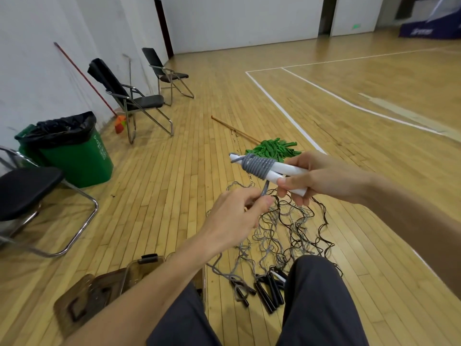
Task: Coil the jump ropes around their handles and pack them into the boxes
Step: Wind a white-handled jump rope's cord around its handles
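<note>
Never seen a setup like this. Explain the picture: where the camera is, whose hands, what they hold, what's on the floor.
No machine here: a person wears one camera on the head, looking down at their own bare hands. The right hand grips two white handles, with grey rope coiled round them. The left hand pinches the rope just below the coil. On the floor lie tangled ropes with black handles, a brown box and a green mop.

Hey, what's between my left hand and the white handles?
In the head view, a short stretch of grey rope runs from the left hand up to the coil on the white handles.
</note>
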